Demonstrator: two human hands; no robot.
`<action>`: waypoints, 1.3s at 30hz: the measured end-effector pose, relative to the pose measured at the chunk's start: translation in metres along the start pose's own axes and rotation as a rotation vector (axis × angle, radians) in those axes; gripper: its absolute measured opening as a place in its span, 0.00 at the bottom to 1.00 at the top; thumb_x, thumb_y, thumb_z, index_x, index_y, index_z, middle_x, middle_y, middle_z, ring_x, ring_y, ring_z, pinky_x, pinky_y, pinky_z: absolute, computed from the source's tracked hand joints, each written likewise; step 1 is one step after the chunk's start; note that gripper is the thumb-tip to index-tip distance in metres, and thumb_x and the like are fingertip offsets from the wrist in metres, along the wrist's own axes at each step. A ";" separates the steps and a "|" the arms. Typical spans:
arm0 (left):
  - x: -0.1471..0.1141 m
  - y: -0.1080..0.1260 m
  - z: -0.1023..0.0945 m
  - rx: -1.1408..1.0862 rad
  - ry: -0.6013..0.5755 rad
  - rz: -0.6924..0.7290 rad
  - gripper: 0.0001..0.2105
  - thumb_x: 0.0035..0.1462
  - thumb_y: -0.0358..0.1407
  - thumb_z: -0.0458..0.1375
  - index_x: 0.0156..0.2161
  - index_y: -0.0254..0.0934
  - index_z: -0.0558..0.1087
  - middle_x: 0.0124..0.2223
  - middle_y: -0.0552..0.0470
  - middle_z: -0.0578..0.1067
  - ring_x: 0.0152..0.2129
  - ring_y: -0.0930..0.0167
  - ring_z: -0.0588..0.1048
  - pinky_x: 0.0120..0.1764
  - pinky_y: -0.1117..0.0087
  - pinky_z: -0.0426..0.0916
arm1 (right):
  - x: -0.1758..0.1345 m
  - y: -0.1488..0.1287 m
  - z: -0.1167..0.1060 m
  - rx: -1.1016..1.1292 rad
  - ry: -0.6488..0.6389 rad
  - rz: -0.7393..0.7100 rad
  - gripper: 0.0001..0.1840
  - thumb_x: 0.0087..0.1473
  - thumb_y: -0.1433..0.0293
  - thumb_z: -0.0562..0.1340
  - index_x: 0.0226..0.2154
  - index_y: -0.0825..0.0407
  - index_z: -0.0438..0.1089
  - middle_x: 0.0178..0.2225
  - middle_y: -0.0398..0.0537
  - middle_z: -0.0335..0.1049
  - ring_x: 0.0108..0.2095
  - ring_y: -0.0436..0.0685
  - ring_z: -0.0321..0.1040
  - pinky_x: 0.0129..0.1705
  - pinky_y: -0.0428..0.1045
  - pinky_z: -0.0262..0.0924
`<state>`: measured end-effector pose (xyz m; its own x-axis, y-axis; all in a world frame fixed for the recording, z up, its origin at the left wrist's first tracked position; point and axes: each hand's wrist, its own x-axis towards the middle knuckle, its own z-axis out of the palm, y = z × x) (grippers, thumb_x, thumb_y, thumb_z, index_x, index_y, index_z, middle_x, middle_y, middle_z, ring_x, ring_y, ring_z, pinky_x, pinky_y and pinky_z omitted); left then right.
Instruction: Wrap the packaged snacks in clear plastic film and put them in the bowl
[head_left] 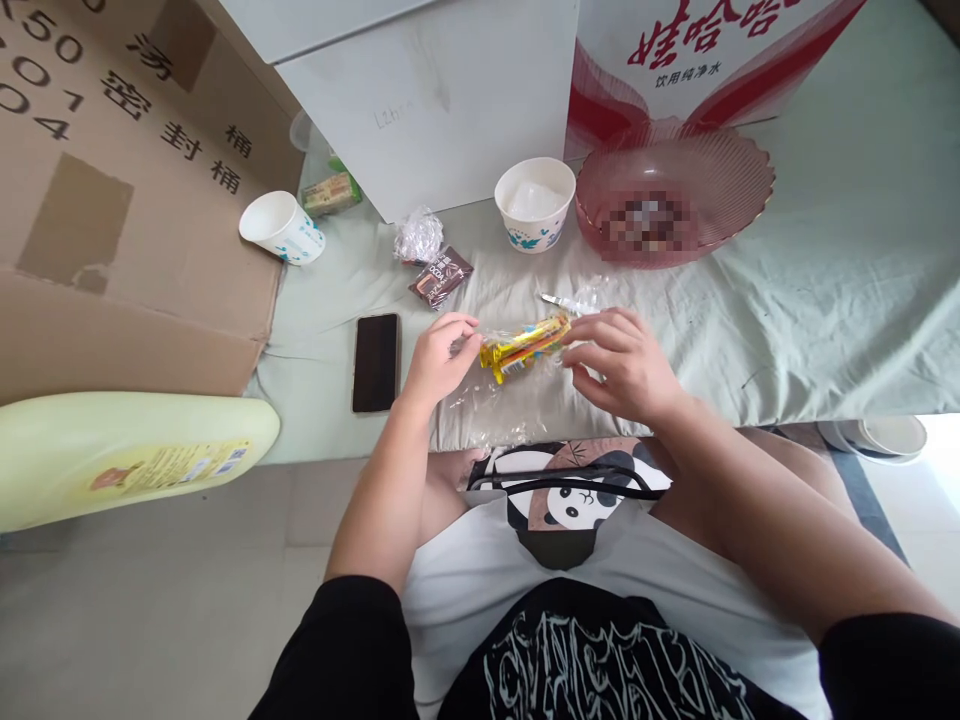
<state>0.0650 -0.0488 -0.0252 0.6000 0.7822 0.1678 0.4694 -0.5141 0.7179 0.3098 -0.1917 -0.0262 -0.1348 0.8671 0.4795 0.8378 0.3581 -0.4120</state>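
Observation:
A bundle of yellow-wrapped snack sticks (525, 346) lies on the cloth in front of me, with clear plastic film (480, 408) around and below it. At the bundle's left end, my left hand (444, 362) has thumb and fingers pinched on the film. My right hand (622, 362) is curled at the other end, fingertips closed on the film there; the exact contact is partly hidden. Just beyond the bundle lies a small white-and-dark tool (564, 303), perhaps a utility knife. A brown cocoa packet (442, 277) rests beside a crumpled ball of clear film (418, 236).
A phone (376, 362) lies left of my hands. Behind stand a paper bowl (535, 235), a pink ribbed glass bowl (724, 200) and a white box (435, 120). A paper cup (289, 232) leans by a cardboard carton (120, 330). A pale yellow bottle (150, 440) is near left.

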 end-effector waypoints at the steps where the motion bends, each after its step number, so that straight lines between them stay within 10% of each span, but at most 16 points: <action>1: 0.000 0.002 0.000 -0.059 0.004 -0.051 0.10 0.62 0.40 0.56 0.31 0.38 0.73 0.44 0.45 0.80 0.42 0.65 0.78 0.49 0.61 0.73 | -0.003 -0.002 -0.001 -0.007 -0.039 -0.023 0.10 0.57 0.71 0.58 0.33 0.45 0.76 0.39 0.46 0.79 0.43 0.60 0.72 0.51 0.60 0.58; 8: 0.000 0.011 0.004 -0.336 -0.033 -0.453 0.12 0.61 0.44 0.56 0.31 0.39 0.68 0.38 0.48 0.81 0.32 0.67 0.80 0.21 0.75 0.63 | -0.017 -0.007 0.006 -0.328 -0.055 0.148 0.17 0.63 0.66 0.56 0.26 0.49 0.75 0.16 0.42 0.63 0.21 0.53 0.55 0.40 0.57 0.52; 12: -0.003 0.014 0.002 -0.212 -0.029 -0.459 0.12 0.63 0.44 0.55 0.30 0.40 0.65 0.32 0.51 0.79 0.26 0.68 0.79 0.21 0.74 0.61 | -0.015 -0.021 0.016 -0.330 0.103 0.159 0.12 0.63 0.73 0.58 0.36 0.45 0.77 0.31 0.47 0.76 0.35 0.59 0.67 0.39 0.56 0.54; 16: -0.007 0.021 0.003 -0.104 -0.053 -0.438 0.14 0.64 0.42 0.55 0.28 0.41 0.62 0.28 0.54 0.77 0.22 0.70 0.77 0.25 0.72 0.66 | -0.009 -0.038 0.034 -0.139 -0.077 -0.035 0.24 0.61 0.80 0.55 0.54 0.44 0.72 0.53 0.48 0.76 0.55 0.61 0.69 0.49 0.56 0.61; 27: 0.005 0.047 0.010 -0.988 -0.320 -0.858 0.18 0.52 0.49 0.64 0.31 0.40 0.61 0.27 0.50 0.78 0.13 0.77 0.66 0.15 0.77 0.39 | -0.001 -0.023 0.040 -0.015 0.009 0.210 0.33 0.54 0.68 0.63 0.62 0.53 0.63 0.56 0.61 0.74 0.57 0.69 0.70 0.53 0.60 0.63; 35: 0.007 0.035 0.031 -0.595 -0.019 -0.558 0.15 0.56 0.48 0.60 0.30 0.39 0.67 0.34 0.52 0.77 0.22 0.76 0.68 0.21 0.75 0.57 | 0.001 -0.011 0.044 -0.094 -0.011 0.205 0.29 0.53 0.75 0.61 0.58 0.49 0.67 0.51 0.55 0.77 0.57 0.68 0.68 0.56 0.61 0.55; 39: 0.005 0.027 0.018 -0.425 -0.184 -0.498 0.17 0.49 0.49 0.67 0.35 0.38 0.71 0.32 0.54 0.75 0.26 0.74 0.70 0.27 0.74 0.63 | 0.003 -0.009 0.039 -0.146 -0.056 0.200 0.23 0.53 0.74 0.61 0.52 0.47 0.72 0.50 0.55 0.75 0.52 0.67 0.68 0.53 0.61 0.54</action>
<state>0.0919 -0.0652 -0.0172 0.4965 0.7977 -0.3423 0.4455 0.1043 0.8892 0.2816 -0.1789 -0.0517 0.0154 0.9351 0.3541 0.9178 0.1273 -0.3760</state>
